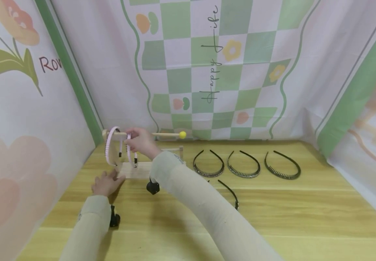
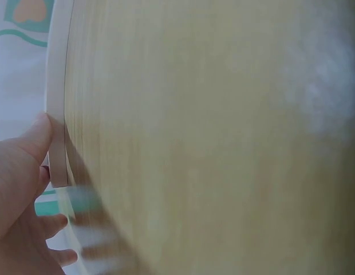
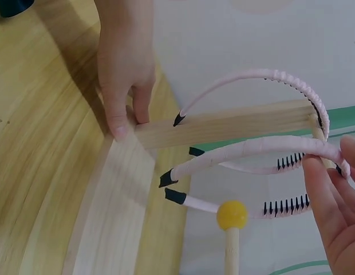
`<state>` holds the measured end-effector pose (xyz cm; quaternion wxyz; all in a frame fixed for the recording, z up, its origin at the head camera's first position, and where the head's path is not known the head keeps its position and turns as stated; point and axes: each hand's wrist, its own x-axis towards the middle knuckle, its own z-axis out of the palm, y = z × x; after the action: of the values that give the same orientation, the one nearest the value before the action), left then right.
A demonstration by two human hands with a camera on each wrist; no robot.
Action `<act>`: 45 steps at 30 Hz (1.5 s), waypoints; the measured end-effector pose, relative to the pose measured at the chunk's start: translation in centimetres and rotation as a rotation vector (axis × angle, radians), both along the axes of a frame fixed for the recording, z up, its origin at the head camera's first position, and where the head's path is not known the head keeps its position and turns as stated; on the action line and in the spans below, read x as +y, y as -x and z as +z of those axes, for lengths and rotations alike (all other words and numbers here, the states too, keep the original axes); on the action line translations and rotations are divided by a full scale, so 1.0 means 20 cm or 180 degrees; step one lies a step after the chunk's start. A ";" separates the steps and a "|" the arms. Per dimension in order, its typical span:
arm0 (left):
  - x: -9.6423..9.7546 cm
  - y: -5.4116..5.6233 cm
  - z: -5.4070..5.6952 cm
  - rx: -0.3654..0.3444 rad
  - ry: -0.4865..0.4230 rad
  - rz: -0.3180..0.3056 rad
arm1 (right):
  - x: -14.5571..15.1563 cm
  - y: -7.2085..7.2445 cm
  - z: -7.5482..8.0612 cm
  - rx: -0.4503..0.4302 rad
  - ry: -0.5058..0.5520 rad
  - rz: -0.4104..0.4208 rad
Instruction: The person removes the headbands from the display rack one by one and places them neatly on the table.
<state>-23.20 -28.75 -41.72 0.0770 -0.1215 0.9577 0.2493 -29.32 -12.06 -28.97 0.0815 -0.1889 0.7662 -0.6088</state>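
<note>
A light wooden stand [image 1: 131, 170] is on the table at the left, with a yellow-tipped upper rod [image 1: 166, 134]. My right hand [image 1: 142, 142] pinches a pink headband [image 3: 240, 150] at its curved top, around that rod. Its black-tipped ends point down toward the base. Another pink headband [image 1: 108, 146] hangs farther in, beside the upright [image 3: 223, 122]. My left hand [image 1: 106, 184] holds the stand's near-left corner between thumb and finger; its other fingers spread out by the table in the left wrist view. A yellow ball [image 3: 232, 215] tips a second, lower rod.
Several dark toothed headbands lie to the right: one near the stand [image 1: 208, 173], a middle one [image 1: 244, 174], one at far right [image 1: 284, 175]. Another dark headband [image 1: 231, 192] is partly hidden by my right sleeve. A patterned curtain [image 1: 201, 72] rises behind the table.
</note>
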 end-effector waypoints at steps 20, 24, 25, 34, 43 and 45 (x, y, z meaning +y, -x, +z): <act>0.02 0.00 0.00 0.0031 0.0004 -0.0030 | 0.13 0.03 0.05 0.0143 0.0209 -0.0049; 0.02 -0.01 0.01 0.0063 0.0066 -0.0054 | 0.16 0.04 0.09 0.0046 0.0356 -0.0078; 0.01 -0.01 0.01 0.0069 0.0077 -0.0059 | 0.17 0.05 0.09 0.0026 0.0403 -0.0088; 0.02 -0.02 0.02 0.0028 0.0088 -0.0036 | 0.26 0.05 0.16 0.0156 0.0453 -0.0194; 0.02 -0.02 0.02 0.0071 0.0102 0.0036 | 0.41 0.04 0.20 0.0133 0.0435 -0.0187; 0.02 -0.02 0.02 0.0083 0.0102 0.0008 | 0.44 0.01 0.23 0.0119 0.0402 -0.0176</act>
<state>-22.80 -28.36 -41.33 0.0623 -0.1206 0.9623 0.2356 -29.56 -3.17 -24.27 0.0382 -0.1838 0.7326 -0.6543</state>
